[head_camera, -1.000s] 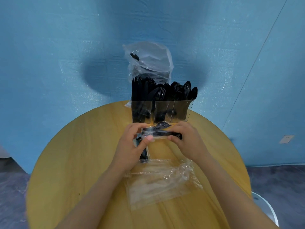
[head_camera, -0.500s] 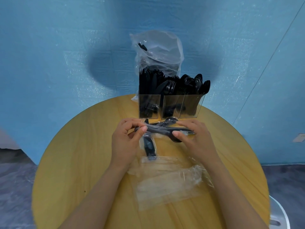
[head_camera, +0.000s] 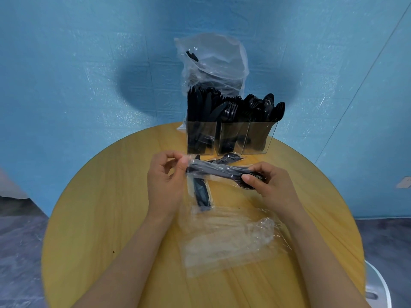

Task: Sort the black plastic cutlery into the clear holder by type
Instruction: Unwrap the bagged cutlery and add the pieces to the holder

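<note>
Now that the black plastic spoon in its clear film wrapper (head_camera: 219, 172) has been drawn out level between them, left hand (head_camera: 165, 182) pinching the film end and right hand (head_camera: 270, 185) the bowl, unwrapping looks underway before the clear three-compartment holder (head_camera: 231, 138).

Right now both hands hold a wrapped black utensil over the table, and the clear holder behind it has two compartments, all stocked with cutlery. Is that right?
Not quite. The head view shows the clear holder divided into three compartments, not two. The rest stands: the left hand and right hand hold a wrapped black utensil over the table, and every compartment is stocked with cutlery.
</note>
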The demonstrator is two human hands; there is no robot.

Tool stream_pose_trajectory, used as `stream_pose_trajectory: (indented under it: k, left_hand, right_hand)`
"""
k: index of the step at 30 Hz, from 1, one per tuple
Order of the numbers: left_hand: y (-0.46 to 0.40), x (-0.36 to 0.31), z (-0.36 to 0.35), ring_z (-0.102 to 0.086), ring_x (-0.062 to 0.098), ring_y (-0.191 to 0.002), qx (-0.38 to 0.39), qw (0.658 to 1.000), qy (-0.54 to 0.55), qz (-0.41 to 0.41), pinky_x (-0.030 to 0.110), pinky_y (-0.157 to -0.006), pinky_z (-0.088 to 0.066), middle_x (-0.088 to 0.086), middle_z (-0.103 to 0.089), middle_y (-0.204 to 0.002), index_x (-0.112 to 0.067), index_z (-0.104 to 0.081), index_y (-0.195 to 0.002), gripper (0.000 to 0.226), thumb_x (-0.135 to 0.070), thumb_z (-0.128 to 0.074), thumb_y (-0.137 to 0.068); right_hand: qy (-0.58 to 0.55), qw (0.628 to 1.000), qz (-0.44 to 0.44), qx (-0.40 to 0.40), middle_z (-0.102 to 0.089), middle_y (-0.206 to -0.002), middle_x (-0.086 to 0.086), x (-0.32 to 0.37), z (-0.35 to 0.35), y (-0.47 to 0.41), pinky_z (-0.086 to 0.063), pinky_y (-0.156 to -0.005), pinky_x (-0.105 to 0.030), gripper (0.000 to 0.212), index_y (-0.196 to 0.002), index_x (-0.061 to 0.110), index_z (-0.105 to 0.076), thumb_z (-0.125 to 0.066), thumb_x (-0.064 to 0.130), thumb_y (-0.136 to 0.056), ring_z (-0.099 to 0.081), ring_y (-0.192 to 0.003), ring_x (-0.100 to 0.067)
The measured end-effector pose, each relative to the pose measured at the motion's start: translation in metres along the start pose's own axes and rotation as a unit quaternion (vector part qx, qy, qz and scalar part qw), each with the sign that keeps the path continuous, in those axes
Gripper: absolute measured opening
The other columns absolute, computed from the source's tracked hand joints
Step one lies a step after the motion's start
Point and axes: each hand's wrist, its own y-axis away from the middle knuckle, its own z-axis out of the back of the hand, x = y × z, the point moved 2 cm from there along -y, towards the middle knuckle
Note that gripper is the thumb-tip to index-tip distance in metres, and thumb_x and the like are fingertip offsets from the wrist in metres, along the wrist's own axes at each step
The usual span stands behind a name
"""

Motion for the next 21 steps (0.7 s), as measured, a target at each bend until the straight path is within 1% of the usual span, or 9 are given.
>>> stream_pose_trajectory:
  k: [1,3,6,9,11,13,16,18,21]
  left_hand:
    - [-0.001,0.001,0.002,-0.064,0.011,-0.08,-0.02,1.0,0.002,0.025,0.033,-0.079,-0.054,0.003,-0.063,-0.09,-0.024,-0.056,-0.086,0.01,-0.016,-0.058,-0.092]
    - [-0.002,0.003,0.004,-0.063,0.001,-0.07,-0.042,0.997,0.005,0.059,0.029,-0.078,-0.054,-0.009,-0.064,-0.08,-0.024,-0.05,-0.085,0.014,-0.015,-0.052,-0.096]
    - [-0.001,0.004,0.004,-0.062,-0.001,-0.066,-0.038,0.996,-0.019,0.074,0.027,-0.075,-0.053,-0.016,-0.064,-0.071,-0.025,-0.047,-0.084,0.017,-0.014,-0.047,-0.098]
    - [-0.002,0.006,0.004,-0.059,0.004,-0.071,-0.041,0.994,-0.075,0.073,0.021,-0.071,-0.049,-0.008,-0.062,-0.082,-0.021,-0.048,-0.087,0.012,-0.013,-0.05,-0.096]
    - [-0.001,0.004,0.006,-0.052,0.007,-0.079,-0.057,0.986,-0.154,0.028,0.008,-0.07,-0.041,-0.002,-0.054,-0.095,-0.019,-0.047,-0.093,0.014,-0.008,-0.056,-0.092]
    - [0.001,0.0,0.007,-0.046,0.006,-0.086,-0.068,0.975,-0.205,-0.051,0.001,-0.073,-0.035,-0.003,-0.046,-0.102,-0.019,-0.049,-0.095,0.023,-0.001,-0.061,-0.086]
    - [0.003,-0.005,0.003,-0.046,0.0,-0.084,-0.019,0.967,-0.213,-0.141,0.002,-0.078,-0.035,-0.005,-0.048,-0.098,-0.013,-0.059,-0.094,0.018,0.002,-0.062,-0.084]
    - [0.004,-0.005,0.0,-0.052,-0.001,-0.084,0.034,0.964,-0.205,-0.166,0.004,-0.078,-0.039,-0.004,-0.054,-0.095,-0.012,-0.063,-0.094,0.014,-0.001,-0.06,-0.087]
    - [0.003,-0.002,-0.001,-0.056,-0.003,-0.087,0.056,0.971,-0.189,-0.138,0.003,-0.077,-0.041,-0.004,-0.06,-0.095,-0.016,-0.064,-0.098,0.014,-0.007,-0.06,-0.09]
  right_hand:
    - [-0.003,1.0,0.003,-0.008,-0.069,-0.082,0.001,0.0,0.001,0.0,-0.051,-0.072,-0.034,0.005,-0.083,0.019,-0.069,-0.073,0.017,-0.081,-0.064,-0.078,-0.016]
    - [-0.009,1.0,0.01,-0.021,-0.066,-0.073,0.005,0.003,0.003,0.001,-0.041,-0.062,-0.022,0.004,-0.085,0.014,-0.069,-0.071,0.014,-0.082,-0.056,-0.062,0.0]
    - [-0.013,0.999,0.012,-0.027,-0.063,-0.068,0.006,0.005,0.004,0.002,-0.04,-0.054,-0.016,0.004,-0.086,0.011,-0.069,-0.07,0.013,-0.082,-0.05,-0.052,0.002]
    - [-0.019,0.999,0.011,-0.03,-0.064,-0.068,0.003,0.006,0.004,0.003,-0.04,-0.048,-0.014,0.003,-0.084,0.013,-0.069,-0.071,0.012,-0.082,-0.049,-0.05,0.0]
    - [-0.019,0.999,0.013,-0.035,-0.063,-0.065,0.004,0.007,0.005,0.004,-0.04,-0.048,-0.014,0.005,-0.081,0.015,-0.069,-0.071,0.011,-0.082,-0.048,-0.048,-0.001]
    - [-0.02,0.999,0.016,-0.041,-0.063,-0.065,0.004,0.008,0.005,0.004,-0.039,-0.048,-0.013,0.007,-0.079,0.016,-0.068,-0.071,0.01,-0.081,-0.048,-0.047,-0.001]
    - [-0.017,0.998,0.022,-0.049,-0.062,-0.065,0.003,0.009,0.006,0.005,-0.039,-0.047,-0.012,0.009,-0.078,0.017,-0.067,-0.071,0.009,-0.082,-0.048,-0.048,-0.001]
    - [-0.019,0.998,0.023,-0.054,-0.062,-0.066,0.003,0.01,0.006,0.006,-0.039,-0.048,-0.012,0.01,-0.077,0.017,-0.067,-0.071,0.009,-0.082,-0.049,-0.048,0.0]
    - [-0.024,0.998,0.029,-0.058,-0.063,-0.067,0.003,0.011,0.007,0.007,-0.041,-0.048,-0.012,0.015,-0.075,0.021,-0.067,-0.071,0.008,-0.082,-0.05,-0.049,-0.001]
